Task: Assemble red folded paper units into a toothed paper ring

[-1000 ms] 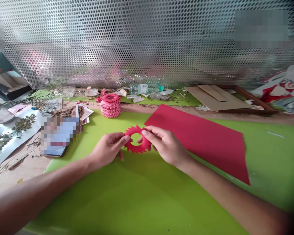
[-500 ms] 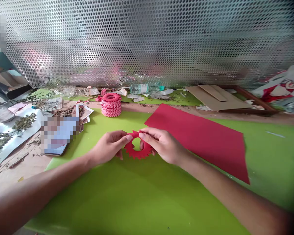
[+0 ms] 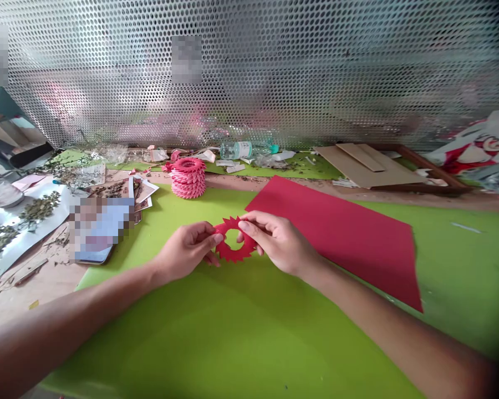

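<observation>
A flat red paper ring (image 3: 235, 255) with a toothed outer edge and a round hole is held above the green tabletop (image 3: 216, 332). My left hand (image 3: 191, 247) pinches its left side between thumb and fingers. On the upper right side, my right hand (image 3: 276, 242) grips the ring, thumb in front and fingers behind; a fingertip shows through the hole. Beyond the hands stands a stack of similar pink-red toothed rings (image 3: 188, 179). A large red paper sheet (image 3: 341, 238) lies to the right, partly behind my right hand and forearm.
A phone (image 3: 102, 235), some photo cards (image 3: 143, 193) and dried plant bits (image 3: 41, 210) lie at left. Along the back are a plastic bottle (image 3: 243, 149), scraps and cardboard pieces (image 3: 366, 166). A perforated metal screen (image 3: 249, 72) rises behind. Part of a person (image 3: 0, 105) shows at far left.
The ring has turned in my fingers and tilted, with its lower edge now higher. My left fingers have shifted to its left edge. The stack and red sheet stay put.
</observation>
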Tool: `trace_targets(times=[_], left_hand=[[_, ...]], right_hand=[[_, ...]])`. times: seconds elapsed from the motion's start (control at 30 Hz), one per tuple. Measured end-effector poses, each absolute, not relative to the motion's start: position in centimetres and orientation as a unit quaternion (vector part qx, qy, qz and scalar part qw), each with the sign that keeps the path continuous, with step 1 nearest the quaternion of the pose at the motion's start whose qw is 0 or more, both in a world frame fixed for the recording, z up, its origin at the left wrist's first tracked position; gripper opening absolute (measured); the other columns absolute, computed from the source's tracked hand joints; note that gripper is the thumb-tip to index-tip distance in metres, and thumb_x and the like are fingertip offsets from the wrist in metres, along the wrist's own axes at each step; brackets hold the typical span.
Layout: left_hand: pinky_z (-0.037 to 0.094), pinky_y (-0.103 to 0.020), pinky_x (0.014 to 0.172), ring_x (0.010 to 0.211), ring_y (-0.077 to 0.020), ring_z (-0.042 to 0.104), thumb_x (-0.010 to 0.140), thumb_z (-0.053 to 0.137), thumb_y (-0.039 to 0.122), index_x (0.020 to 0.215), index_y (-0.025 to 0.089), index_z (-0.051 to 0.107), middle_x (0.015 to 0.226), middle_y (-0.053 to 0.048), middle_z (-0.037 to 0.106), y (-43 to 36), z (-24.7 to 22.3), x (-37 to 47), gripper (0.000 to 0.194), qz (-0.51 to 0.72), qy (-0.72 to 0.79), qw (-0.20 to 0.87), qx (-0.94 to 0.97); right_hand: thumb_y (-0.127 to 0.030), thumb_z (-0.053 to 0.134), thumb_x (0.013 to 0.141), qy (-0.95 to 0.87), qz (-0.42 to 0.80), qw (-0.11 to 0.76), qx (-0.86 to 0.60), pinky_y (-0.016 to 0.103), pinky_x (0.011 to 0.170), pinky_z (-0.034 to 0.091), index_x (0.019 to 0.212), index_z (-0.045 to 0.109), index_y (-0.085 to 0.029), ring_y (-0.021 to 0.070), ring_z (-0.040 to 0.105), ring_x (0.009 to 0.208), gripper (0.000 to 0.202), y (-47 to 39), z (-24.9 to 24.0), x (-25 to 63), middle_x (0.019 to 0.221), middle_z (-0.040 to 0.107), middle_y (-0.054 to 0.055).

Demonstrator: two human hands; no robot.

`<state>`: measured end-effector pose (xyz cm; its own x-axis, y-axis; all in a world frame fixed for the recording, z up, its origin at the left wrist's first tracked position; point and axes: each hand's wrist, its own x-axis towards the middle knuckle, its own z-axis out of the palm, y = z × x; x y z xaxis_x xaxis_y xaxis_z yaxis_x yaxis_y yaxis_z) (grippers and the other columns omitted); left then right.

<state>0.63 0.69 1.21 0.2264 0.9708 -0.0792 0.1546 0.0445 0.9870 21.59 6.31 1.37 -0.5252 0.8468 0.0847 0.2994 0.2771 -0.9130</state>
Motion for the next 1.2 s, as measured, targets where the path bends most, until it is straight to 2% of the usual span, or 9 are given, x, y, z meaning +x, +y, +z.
trace_targets(times=[0.2, 0.3, 0.43, 0.6, 0.83, 1.03, 1.2], left_hand=[[0.040, -0.017, 0.038, 0.039, -0.0064, 0.054, 0.092, 0.052, 0.056, 0.098, 0.016, 0.063, 0.070, 0.002, 0.064, 0.60, 1.82, 0.71, 0.042, 0.376, 0.522, 0.478, 0.598], [0.042, -0.017, 0.039, 0.040, -0.0073, 0.055, 0.091, 0.054, 0.056, 0.093, 0.014, 0.063, 0.066, 0.001, 0.063, 0.68, 1.70, 0.76, 0.043, 0.405, 0.514, 0.463, 0.598], [0.047, -0.019, 0.040, 0.042, -0.0095, 0.061, 0.086, 0.060, 0.057, 0.087, 0.015, 0.060, 0.071, 0.000, 0.067, 0.63, 1.55, 0.81, 0.043, 0.450, 0.516, 0.468, 0.559], [0.050, -0.020, 0.043, 0.043, -0.0105, 0.063, 0.085, 0.061, 0.059, 0.086, 0.014, 0.057, 0.072, -0.003, 0.071, 0.50, 1.49, 1.00, 0.045, 0.452, 0.504, 0.495, 0.544], [0.052, -0.022, 0.047, 0.043, -0.0102, 0.063, 0.082, 0.063, 0.062, 0.086, 0.014, 0.057, 0.081, -0.008, 0.076, 0.63, 1.27, 1.16, 0.049, 0.454, 0.496, 0.519, 0.527], [0.056, -0.025, 0.055, 0.052, -0.0130, 0.068, 0.080, 0.066, 0.061, 0.086, 0.016, 0.053, 0.088, -0.009, 0.077, 0.75, 1.57, 1.23, 0.047, 0.487, 0.492, 0.552, 0.464], [0.047, -0.022, 0.042, 0.039, -0.0096, 0.058, 0.085, 0.059, 0.062, 0.096, 0.016, 0.060, 0.079, -0.004, 0.074, 0.92, 1.77, 0.85, 0.047, 0.461, 0.525, 0.519, 0.493]], right_hand=[[-0.050, 0.054, 0.095, -0.780, 0.425, 0.281, -0.362, 0.025, 0.050, 0.041, 0.096, 0.067, -0.018, 0.0133, 0.053, 0.058, 0.035, 5.89, 2.03, 21.37, 0.077, 0.066, 0.003], [-0.050, 0.054, 0.094, -0.786, 0.430, 0.261, -0.358, 0.025, 0.051, 0.040, 0.100, 0.066, -0.018, 0.0135, 0.054, 0.058, 0.035, 5.67, 2.28, 21.37, 0.077, 0.067, 0.003], [-0.053, 0.051, 0.095, -0.786, 0.420, 0.248, -0.379, 0.025, 0.047, 0.036, 0.081, 0.059, -0.019, 0.0121, 0.050, 0.047, 0.038, 5.80, 2.02, 21.60, 0.057, 0.051, -0.004], [-0.051, 0.052, 0.096, -0.783, 0.417, 0.272, -0.374, 0.026, 0.053, 0.042, 0.084, 0.061, -0.018, 0.0146, 0.059, 0.057, 0.036, 6.00, 1.50, 21.56, 0.069, 0.058, 0.000], [-0.053, 0.052, 0.096, -0.774, 0.419, 0.284, -0.381, 0.025, 0.050, 0.040, 0.082, 0.059, -0.019, 0.0121, 0.052, 0.053, 0.037, 5.95, 1.56, 21.32, 0.064, 0.052, -0.003], [-0.056, 0.054, 0.093, -0.747, 0.472, 0.285, -0.372, 0.024, 0.050, 0.039, 0.100, 0.062, -0.019, 0.0121, 0.049, 0.056, 0.038, 6.27, 1.50, 21.61, 0.070, 0.053, -0.002], [-0.056, 0.053, 0.094, -0.766, 0.467, 0.240, -0.372, 0.025, 0.050, 0.037, 0.089, 0.062, -0.017, 0.0119, 0.048, 0.052, 0.040, 6.09, 1.40, 21.56, 0.066, 0.052, -0.003]])
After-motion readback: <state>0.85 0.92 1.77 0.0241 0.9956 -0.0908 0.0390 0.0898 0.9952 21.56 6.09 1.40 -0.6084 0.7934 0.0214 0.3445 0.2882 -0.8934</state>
